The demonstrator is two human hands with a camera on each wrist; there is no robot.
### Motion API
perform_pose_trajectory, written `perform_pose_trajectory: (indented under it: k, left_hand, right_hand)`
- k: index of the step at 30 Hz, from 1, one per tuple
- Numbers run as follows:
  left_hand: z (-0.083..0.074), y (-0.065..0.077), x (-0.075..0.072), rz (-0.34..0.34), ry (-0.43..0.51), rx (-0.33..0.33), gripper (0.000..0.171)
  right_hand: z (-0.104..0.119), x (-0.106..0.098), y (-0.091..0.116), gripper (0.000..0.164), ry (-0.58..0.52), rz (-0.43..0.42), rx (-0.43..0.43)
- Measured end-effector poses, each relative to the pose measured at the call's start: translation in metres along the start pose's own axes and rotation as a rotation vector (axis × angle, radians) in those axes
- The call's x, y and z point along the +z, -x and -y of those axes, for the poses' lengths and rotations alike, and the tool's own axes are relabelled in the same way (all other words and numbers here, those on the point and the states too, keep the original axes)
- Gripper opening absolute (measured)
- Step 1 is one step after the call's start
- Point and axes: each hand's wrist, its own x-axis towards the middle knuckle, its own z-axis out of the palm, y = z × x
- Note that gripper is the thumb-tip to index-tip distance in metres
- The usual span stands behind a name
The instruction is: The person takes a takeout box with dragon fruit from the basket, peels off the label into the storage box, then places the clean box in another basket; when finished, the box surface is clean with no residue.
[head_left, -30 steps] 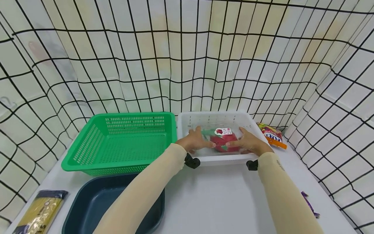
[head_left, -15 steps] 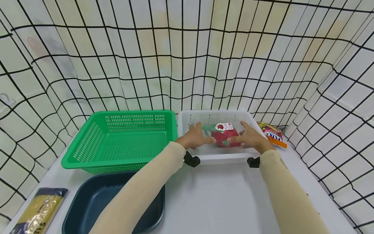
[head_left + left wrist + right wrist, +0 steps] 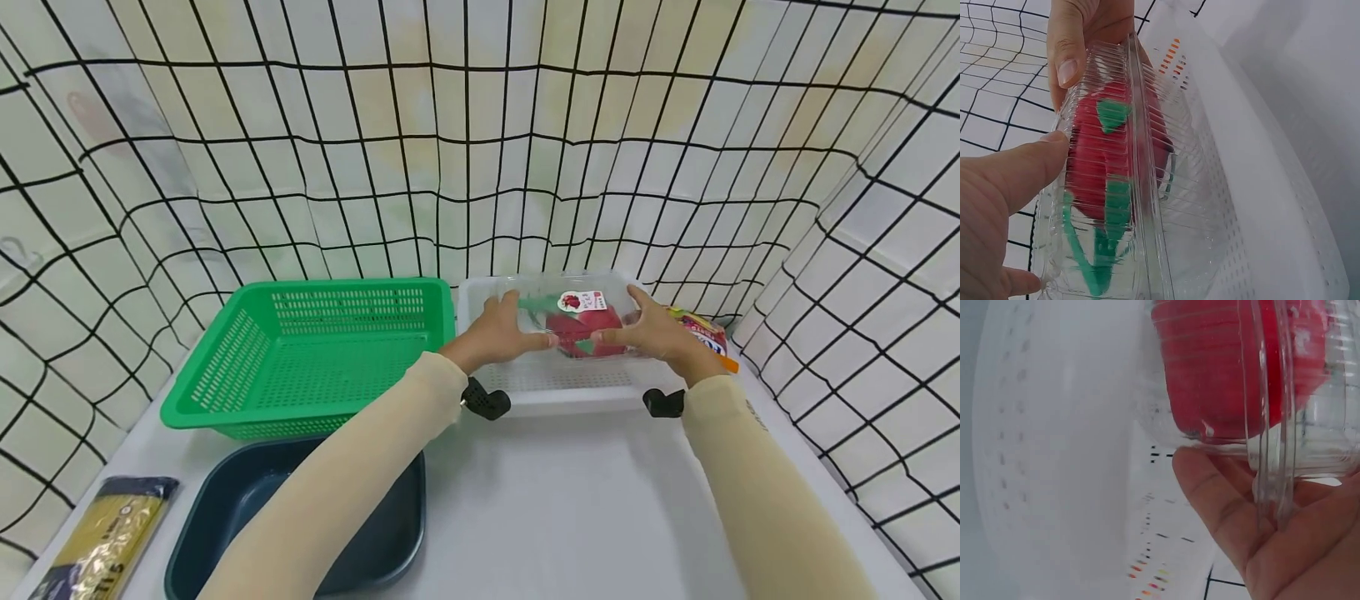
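Between both hands is a clear plastic clamshell box (image 3: 525, 312) with a red fabric-like item (image 3: 588, 329) and green pieces inside. A white label with a red print (image 3: 582, 302) is on its lid. My left hand (image 3: 497, 333) grips the left end, thumb on the near side. At the opposite end, my right hand (image 3: 660, 337) holds on, its fingers curling beneath the box in the right wrist view. The box hangs over the white basket (image 3: 555, 405), whose perforated floor shows below it.
A green perforated basket (image 3: 345, 417) stands left of the white one, with a dark blue tray (image 3: 405, 533) in front. A gold packet (image 3: 108, 533) lies at the far left, and a colourful snack bag (image 3: 701, 333) at right. Black netting (image 3: 480, 196) encloses the back and sides.
Both hands have raised the clamshell box from inside the white basket, and more of the basket's floor shows beneath it. The right hand has shifted slightly right.
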Motion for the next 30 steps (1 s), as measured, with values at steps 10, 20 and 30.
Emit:
perform_pose_trajectory:
  k: [10,20,30]
  left_hand:
    - [-0.013,0.020,-0.012,-0.016,-0.021,0.029,0.104]
    - [-0.026,0.052,-0.025,-0.013,-0.026,0.072,0.106]
    - [-0.022,0.095,-0.026,-0.030,0.015,0.141,0.100]
  right_hand:
    - [0.019,-0.008,0.022,0.121,0.024,-0.015,-0.030]
    - [0.035,-0.015,0.056,0.126,0.143,-0.029,-0.080]
    - [0.032,-0.002,0.094,0.122,0.139,-0.052,-0.164]
